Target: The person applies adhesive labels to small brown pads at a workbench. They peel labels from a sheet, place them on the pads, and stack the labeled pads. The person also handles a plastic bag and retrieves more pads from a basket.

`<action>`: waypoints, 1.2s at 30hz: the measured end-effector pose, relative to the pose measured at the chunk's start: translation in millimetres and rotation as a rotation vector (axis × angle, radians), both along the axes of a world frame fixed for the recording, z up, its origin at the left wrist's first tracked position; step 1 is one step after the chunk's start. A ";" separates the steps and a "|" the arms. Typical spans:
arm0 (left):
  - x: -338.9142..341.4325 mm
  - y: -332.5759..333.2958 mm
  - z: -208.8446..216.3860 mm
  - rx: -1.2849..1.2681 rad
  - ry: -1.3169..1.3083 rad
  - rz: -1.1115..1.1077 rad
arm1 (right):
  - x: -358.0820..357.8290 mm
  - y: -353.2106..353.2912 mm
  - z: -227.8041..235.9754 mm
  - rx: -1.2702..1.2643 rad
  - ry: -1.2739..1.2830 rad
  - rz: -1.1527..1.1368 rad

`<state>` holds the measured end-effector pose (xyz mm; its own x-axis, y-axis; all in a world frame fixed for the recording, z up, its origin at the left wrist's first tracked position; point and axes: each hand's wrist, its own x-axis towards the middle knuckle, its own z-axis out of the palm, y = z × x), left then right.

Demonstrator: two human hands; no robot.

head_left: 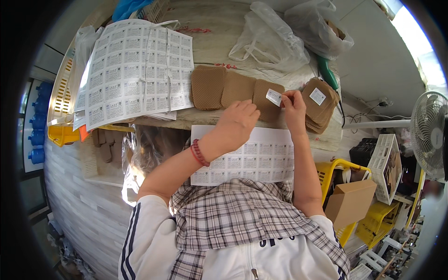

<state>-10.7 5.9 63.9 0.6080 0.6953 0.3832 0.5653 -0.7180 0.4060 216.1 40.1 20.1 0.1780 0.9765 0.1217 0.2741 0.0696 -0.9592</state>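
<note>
The row of brown pads (238, 88) lies on the table (205, 42), three overlapping pieces running left to right, each with its long axis pointing away from the person. Over the row's rightmost pad is a small white label (273, 96) — its long axis slants, from upper left down to lower right, and its lower right end points at the right hand (285, 100). That hand is nearly closed, thumb and fingertips pinching the label's right end; whether the label is stuck down cannot be told.

The left hand (235, 125) is at the near edge of the row, fingers loosely half bent; whether it grips anything cannot be told. A red bracelet (199, 153) circles its wrist.

Just right of the row stands a stack of pads (322, 112), its top one bearing a tilted white label of its own. Left of the row are large label sheets (135, 70); nearer the person than the row, another sheet (249, 163) lies across the lap. Beyond the row sits a clear plastic bag (270, 39).
</note>
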 end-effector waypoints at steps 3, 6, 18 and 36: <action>24.6 11.0 -14.7 0.011 0.011 -0.015 | 2.3 12.9 -10.9 -0.041 -0.105 -0.001; 31.6 17.4 -26.4 -0.074 0.070 -0.027 | 5.7 19.1 -21.6 -0.051 -0.171 -0.004; 33.1 16.7 -36.2 -0.089 0.041 0.001 | 6.0 22.4 -21.0 -0.073 -0.239 -0.009; 36.2 19.1 -36.1 -0.050 0.017 0.021 | -2.3 18.9 -15.5 -0.013 -0.360 -0.057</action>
<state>25.5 25.0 27.8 0.5994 0.7260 0.3371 0.5869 -0.6850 0.4316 213.8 59.0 4.6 0.1799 0.9682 0.1739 0.5977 0.0329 -0.8011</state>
